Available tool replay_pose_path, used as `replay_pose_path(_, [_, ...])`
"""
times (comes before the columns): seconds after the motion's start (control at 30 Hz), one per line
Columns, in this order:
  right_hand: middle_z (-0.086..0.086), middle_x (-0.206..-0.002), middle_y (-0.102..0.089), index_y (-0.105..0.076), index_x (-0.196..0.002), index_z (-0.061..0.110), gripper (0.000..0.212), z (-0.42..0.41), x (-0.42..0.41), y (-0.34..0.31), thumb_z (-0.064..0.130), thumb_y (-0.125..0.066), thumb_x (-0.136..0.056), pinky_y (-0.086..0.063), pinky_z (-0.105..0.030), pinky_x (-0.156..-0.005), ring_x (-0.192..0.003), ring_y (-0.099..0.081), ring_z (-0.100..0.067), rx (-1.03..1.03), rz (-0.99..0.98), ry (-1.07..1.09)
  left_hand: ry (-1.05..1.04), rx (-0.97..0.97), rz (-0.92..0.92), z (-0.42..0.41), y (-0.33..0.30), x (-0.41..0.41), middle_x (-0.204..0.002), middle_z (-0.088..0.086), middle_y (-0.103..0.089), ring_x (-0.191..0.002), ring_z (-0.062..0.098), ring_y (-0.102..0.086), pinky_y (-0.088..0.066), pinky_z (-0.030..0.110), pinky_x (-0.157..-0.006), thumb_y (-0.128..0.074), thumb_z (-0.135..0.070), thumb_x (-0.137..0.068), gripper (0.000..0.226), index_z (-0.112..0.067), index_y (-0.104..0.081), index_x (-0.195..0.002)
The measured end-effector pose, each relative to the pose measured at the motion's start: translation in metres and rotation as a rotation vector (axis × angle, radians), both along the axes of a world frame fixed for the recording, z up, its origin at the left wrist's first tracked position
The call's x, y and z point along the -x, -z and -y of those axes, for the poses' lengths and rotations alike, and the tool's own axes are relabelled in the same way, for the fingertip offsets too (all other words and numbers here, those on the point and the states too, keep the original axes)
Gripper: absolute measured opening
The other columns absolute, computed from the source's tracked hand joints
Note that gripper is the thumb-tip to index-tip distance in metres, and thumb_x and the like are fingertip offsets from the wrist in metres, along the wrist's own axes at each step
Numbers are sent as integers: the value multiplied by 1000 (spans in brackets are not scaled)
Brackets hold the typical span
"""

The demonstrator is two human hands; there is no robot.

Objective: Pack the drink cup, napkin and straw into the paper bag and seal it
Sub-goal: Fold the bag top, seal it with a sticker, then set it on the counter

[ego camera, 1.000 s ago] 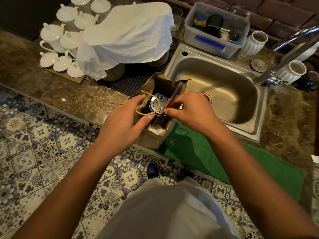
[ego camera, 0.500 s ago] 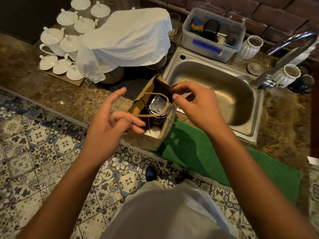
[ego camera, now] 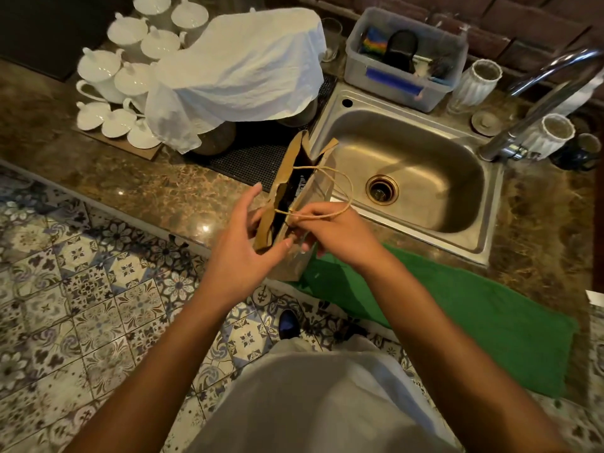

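Narrowing fast, the bag's (ego camera: 302, 223) mouth is now a dark slit where half a second ago it gaped and showed the cup lid and a white napkin. Nothing of them, or of the straw, can be seen through the slit now; they are presumably still inside. That points to packing done and sealing begun. The right hand (ego camera: 340, 233) pinches the twine handle (ego camera: 340, 188) at the bag's near right edge. The left hand (ego camera: 242, 253), fingers spread, presses the left wall towards it. Beyond the right hand, the sink (ego camera: 425, 165) holds nothing.
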State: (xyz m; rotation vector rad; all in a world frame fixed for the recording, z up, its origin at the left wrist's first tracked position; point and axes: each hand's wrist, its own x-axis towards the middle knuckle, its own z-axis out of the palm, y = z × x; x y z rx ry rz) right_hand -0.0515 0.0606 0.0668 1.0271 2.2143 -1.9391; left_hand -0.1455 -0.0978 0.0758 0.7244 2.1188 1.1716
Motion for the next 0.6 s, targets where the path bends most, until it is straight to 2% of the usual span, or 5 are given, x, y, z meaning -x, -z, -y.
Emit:
replay_pose_path(0.1, [-7,-93,-77,-72,-107,18,17,4,3,6,12,-57,-102,-49,-28,-53,-70,-66,-16,75,-37,-14,13,-23,-46,-5,17,-1,-120,-30,-58,-109,-23,-55,-46,17,-98,-76,-21,-88,86,-34,-26,-156])
replay_pose_path(0.17, [-3,-96,-77,-71,-116,23,24,2,1,11,11,-55,-102,-50,-28,-55,-71,-67,-13,97,-42,-36,-13,-38,-105,-6,28,0,-128,-22,-59,-115,-11,-58,-47,24,-104,-71,-17,-92,76,-32,-31,-155])
replay_pose_path(0.33, [2,-107,-77,-64,-130,39,35,-12,-21,13,20,-59,-102,-55,-28,-61,-80,-73,-19,-39,-21,-139,-62,-81,-146,-6,41,9,-141,-17,-55,-126,-3,-53,-39,10,-104,-67,-18,-96,61,-31,-44,-150])
replay_pose_path(0.47, [-2,-93,-78,-72,-109,24,21,-39,-44,9,12,-58,-99,-52,-32,-58,-68,-70,-14,-165,-44,228,-47,-113,-137,-7,36,17,-106,-47,-60,-86,-12,-56,-48,14,-80,-66,-11,-96,54,-42,-55,-139])
replay_pose_path(0.6, [-1,-98,-76,-72,-104,23,18,-71,-59,5,12,-61,-95,-54,-28,-64,-74,-68,-5,-348,-76,460,29,-178,-73,-16,27,22,-114,-38,-59,-112,-15,-58,-52,24,-97,-60,-2,-96,55,-45,-57,-131])
